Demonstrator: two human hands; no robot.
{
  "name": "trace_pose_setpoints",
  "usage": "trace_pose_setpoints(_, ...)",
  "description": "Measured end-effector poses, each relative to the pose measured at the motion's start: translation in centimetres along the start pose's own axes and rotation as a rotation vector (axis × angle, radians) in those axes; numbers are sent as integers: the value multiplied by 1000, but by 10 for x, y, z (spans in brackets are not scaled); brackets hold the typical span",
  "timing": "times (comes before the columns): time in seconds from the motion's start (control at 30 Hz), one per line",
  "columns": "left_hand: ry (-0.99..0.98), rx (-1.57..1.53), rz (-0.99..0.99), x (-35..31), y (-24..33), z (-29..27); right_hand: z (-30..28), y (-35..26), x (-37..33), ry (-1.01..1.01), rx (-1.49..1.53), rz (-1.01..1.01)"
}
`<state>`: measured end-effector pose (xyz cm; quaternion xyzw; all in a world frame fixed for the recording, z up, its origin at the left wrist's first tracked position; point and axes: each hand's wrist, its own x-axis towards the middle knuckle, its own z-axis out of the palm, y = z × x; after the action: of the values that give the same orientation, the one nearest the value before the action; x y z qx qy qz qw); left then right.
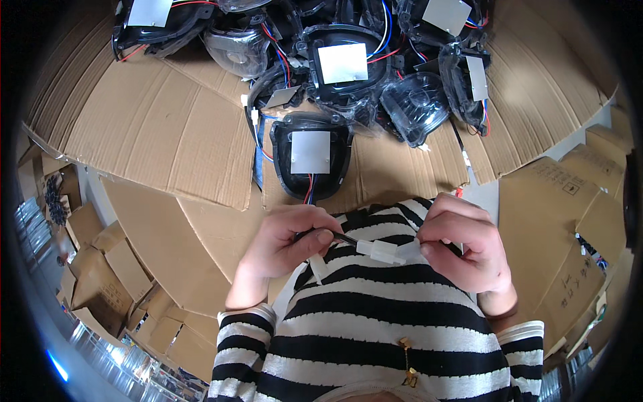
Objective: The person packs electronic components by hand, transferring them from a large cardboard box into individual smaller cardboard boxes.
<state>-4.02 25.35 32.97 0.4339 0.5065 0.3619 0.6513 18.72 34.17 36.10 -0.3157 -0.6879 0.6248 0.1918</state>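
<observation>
sitting well to the left of the hands, open cardboard boxes stand in a cluster. the left hand pinches a thin black cable between thumb and forefinger, and a narrow white strip hangs just below it. just beyond the left hand, a black lamp housing lies on brown cardboard, wires trailing toward the hands. between the hands, a white connector sits at the cable's end. the right hand narrows its fingertips onto a translucent piece touching that connector. more cardboard boxes stand to its right.
</observation>
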Motion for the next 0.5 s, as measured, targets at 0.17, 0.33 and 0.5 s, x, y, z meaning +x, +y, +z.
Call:
trace_pose_setpoints(0.17, -69, 128, 146, 4, 1, 0, 7, 4, 0, 52, -179, -66)
trace_pose_setpoints(0.33, 48, -15, -92, -1, 5, 5, 13, 6, 4, 80, -156, -87)
trace_pose_setpoints(0.5, 557, -96, 56, -28, 17, -9, -1, 8, 5, 158, -29, 4)
